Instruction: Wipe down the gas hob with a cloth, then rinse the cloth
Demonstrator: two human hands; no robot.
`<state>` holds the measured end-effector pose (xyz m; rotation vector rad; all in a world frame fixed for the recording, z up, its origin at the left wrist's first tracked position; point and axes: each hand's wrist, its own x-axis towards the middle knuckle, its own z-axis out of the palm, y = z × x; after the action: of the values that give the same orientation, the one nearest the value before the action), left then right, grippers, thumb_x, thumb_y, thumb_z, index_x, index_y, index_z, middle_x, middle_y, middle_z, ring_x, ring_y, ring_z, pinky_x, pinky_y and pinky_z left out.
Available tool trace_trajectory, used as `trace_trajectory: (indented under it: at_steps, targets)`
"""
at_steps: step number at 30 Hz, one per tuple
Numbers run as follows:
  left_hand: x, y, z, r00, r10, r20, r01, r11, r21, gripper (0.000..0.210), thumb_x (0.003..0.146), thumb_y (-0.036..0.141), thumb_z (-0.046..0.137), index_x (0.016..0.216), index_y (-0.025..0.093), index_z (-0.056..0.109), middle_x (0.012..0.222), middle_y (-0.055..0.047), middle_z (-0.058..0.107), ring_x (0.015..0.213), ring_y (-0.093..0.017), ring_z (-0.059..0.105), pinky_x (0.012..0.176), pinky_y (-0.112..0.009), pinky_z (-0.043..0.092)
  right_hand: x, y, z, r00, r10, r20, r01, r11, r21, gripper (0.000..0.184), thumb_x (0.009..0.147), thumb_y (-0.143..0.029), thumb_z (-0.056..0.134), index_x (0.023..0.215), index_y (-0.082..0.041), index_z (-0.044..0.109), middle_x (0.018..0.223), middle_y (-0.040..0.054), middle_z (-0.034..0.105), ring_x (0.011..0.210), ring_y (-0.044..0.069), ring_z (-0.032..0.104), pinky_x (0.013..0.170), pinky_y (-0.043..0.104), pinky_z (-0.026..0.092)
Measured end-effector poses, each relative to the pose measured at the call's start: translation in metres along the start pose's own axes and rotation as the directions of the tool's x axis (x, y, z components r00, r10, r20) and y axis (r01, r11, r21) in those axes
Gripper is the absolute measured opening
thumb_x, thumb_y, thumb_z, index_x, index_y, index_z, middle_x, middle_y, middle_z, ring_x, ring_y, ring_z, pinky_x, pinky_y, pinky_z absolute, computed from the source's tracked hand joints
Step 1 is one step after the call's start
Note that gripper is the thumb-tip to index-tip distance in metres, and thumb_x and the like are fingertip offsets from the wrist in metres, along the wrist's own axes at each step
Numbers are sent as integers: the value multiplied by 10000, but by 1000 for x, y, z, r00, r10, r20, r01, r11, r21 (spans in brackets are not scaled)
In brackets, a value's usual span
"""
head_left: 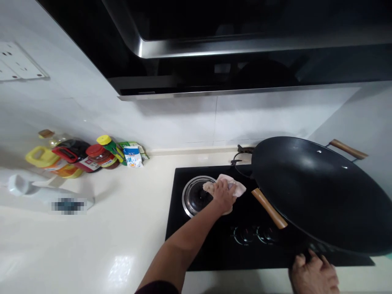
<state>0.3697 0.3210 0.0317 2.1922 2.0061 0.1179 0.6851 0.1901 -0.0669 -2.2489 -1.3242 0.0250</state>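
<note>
My left hand (223, 197) presses a pale pink cloth (240, 189) onto the black glass cooktop (211, 249). Its fingers are bent over the cloth, which bunches out on both sides. The cloth overlaps the right rim of the round left burner (191, 198). At the cooktop's front edge, below the wok, rests my right hand (315, 274), fingers spread and holding nothing. A large black wok (306, 183) with wooden handles (269, 208) covers the cooktop's right side, tilted toward me. Two control knobs (243, 235) lie between my hands.
A dark range hood (245, 69) overhangs the back. On the left counter stand an oil jug (63, 167), a dark sauce jug (81, 153), a red-lidded jar (102, 156) and a white-and-blue packet (133, 157). A white bottle (43, 192) is nearer. A black pan support (240, 155) shows behind the wok.
</note>
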Motion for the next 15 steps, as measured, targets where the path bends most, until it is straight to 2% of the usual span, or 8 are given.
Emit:
trace_trajectory:
  at_steps: [3, 5, 11, 15]
  targets:
    - [31, -19, -7, 997, -79, 3, 79, 997, -5, 621, 993, 532, 498, 1576, 323, 463, 1635, -172, 397, 1455, -445, 362, 1150, -665, 291, 0, 0, 0, 1000, 3, -5, -3, 1000, 2, 554, 978, -518, 385, 1369, -199, 613, 1550, 249, 471, 1477, 513, 385, 1106, 774, 370]
    - [40, -33, -11, 994, -108, 2, 108, 994, -7, 618, 987, 556, 497, 1570, 356, 459, 1623, -149, 403, 1444, -426, 373, 1142, -653, 311, 1, 2, 1, 1000, -3, -6, 3, 1000, 7, 537, 978, -514, 391, 1353, -203, 616, 1539, 249, 484, 1476, 506, 389, 1102, 779, 372]
    - [30, -60, -23, 992, -126, -16, 126, 992, -14, 531, 1005, 532, 450, 1529, 450, 469, 1620, -71, 398, 1433, -343, 388, 1118, -565, 375, 2, 7, 4, 999, -32, -37, 33, 999, 35, 469, 967, -470, 443, 1299, -201, 636, 1502, 249, 512, 1453, 479, 417, 1095, 763, 387]
    - [27, -71, -34, 978, -208, -30, 207, 978, -37, 501, 1002, 505, 446, 1493, 442, 521, 1557, -85, 466, 1361, -345, 460, 1089, -572, 410, 3, 6, 6, 999, -24, -33, 25, 1000, 18, 478, 971, -470, 430, 1275, -172, 647, 1477, 258, 524, 1432, 492, 434, 1099, 752, 396]
